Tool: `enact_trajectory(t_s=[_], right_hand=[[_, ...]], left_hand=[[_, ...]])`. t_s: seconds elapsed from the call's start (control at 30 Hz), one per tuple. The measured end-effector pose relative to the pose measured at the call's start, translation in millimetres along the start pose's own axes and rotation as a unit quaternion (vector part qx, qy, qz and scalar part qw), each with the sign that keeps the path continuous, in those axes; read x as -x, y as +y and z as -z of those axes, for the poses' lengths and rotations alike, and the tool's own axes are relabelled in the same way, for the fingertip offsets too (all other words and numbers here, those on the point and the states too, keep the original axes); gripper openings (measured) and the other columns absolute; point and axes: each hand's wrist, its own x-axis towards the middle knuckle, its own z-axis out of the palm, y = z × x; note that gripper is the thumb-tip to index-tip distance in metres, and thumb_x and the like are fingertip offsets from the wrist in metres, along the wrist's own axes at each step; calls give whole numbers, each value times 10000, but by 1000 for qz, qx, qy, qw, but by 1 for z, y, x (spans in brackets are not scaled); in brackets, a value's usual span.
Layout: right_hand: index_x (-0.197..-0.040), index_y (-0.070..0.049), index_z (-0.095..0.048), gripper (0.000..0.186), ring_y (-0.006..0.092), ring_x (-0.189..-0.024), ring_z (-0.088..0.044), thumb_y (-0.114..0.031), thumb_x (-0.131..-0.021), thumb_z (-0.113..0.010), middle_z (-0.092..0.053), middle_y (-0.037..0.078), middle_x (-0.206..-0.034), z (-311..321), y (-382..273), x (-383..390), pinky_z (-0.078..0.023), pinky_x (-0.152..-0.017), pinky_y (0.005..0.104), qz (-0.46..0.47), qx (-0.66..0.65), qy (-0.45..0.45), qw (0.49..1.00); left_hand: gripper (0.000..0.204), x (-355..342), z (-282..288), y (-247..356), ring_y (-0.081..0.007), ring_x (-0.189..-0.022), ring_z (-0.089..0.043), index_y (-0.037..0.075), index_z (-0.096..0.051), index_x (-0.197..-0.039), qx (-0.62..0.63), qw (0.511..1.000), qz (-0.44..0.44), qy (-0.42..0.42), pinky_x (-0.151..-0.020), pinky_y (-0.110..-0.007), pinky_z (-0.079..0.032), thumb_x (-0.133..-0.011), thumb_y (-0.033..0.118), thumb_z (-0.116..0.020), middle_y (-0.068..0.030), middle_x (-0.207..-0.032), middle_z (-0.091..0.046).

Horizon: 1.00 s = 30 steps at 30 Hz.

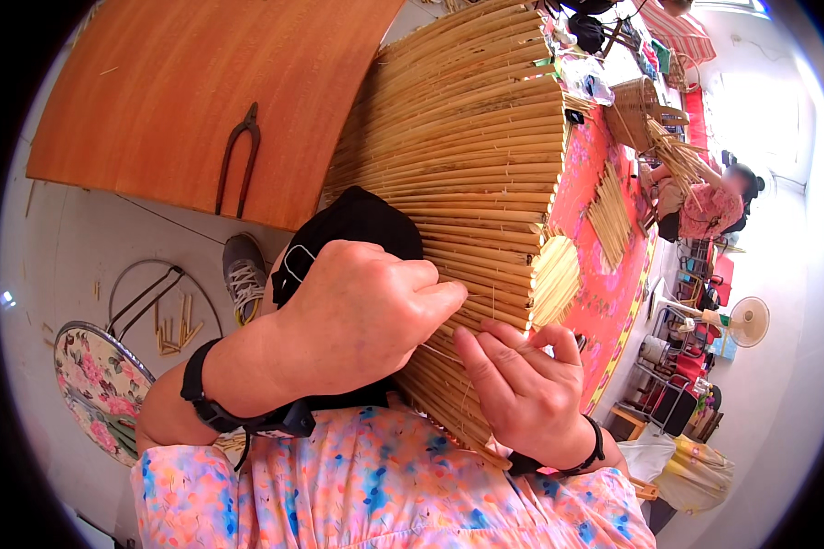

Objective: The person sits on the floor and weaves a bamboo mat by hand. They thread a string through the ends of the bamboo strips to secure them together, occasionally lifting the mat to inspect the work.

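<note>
A long mat of straw-coloured reed stalks (467, 156), laid side by side and bound with fine thread, stretches away from my lap. My left hand (362, 306) is closed above its near part, thumb and forefinger pinched together. Just right of it, my right hand (526, 389) rests by the mat's right edge with bent fingers, thumb and fingertips close to the stalks. Thin pale strands show near the fingertips, but what either pinch holds is too small to make out. Black cloth (362, 229) lies under the mat, beside my left hand.
Dark long-handled pincers (241, 156) lie on an orange-brown wooden tabletop (156, 101) at the far left. A floral round stool (96, 380) stands on the left floor. Loose stalks (611, 215) lie on a red patterned cloth (590, 311). Another person (710, 206) sits beyond, near a fan (749, 322).
</note>
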Motion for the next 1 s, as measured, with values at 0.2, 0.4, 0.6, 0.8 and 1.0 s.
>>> enact_trajectory(t_s=[0.2,0.4,0.6,0.8,1.0], right_hand=[[-1048,43,-612,412,197,-845,-646,-105,-666,-570,-626,104,-917,0,1,0,-419,-690,324,2,-2,2,1000],[-1038,41,-616,398,195,-843,-645,-99,-668,-567,-626,101,-913,0,1,-1,-419,-685,323,6,4,4,1000],[-1033,36,-619,383,190,-846,-645,-94,-676,-567,-627,98,-912,0,0,0,-419,-692,323,3,7,4,1000],[-1036,35,-618,386,188,-846,-645,-95,-676,-569,-628,95,-918,0,0,0,-414,-709,321,-2,-1,9,1000],[-1039,36,-617,390,184,-836,-643,-95,-675,-569,-628,96,-921,-1,-1,1,-406,-724,316,-4,-4,8,1000]], left_hand=[[184,-1,3,0,-221,-515,-548,63,-677,-880,5,1000,-2,2,-483,-330,-428,-698,65,-646,-34,-606,-536],[188,-2,2,0,-221,-519,-551,60,-677,-883,2,1000,-1,-6,-486,-331,-430,-697,65,-648,-35,-605,-536],[189,-2,3,0,-220,-518,-552,59,-677,-882,-3,1000,1,-9,-483,-329,-430,-696,67,-649,-35,-598,-535],[191,-1,2,0,-218,-521,-556,59,-679,-879,3,1000,1,-4,-486,-327,-433,-691,67,-651,-34,-605,-542],[189,0,0,-1,-216,-522,-555,62,-678,-879,4,1000,0,-4,-490,-329,-432,-692,68,-649,-31,-600,-535]])
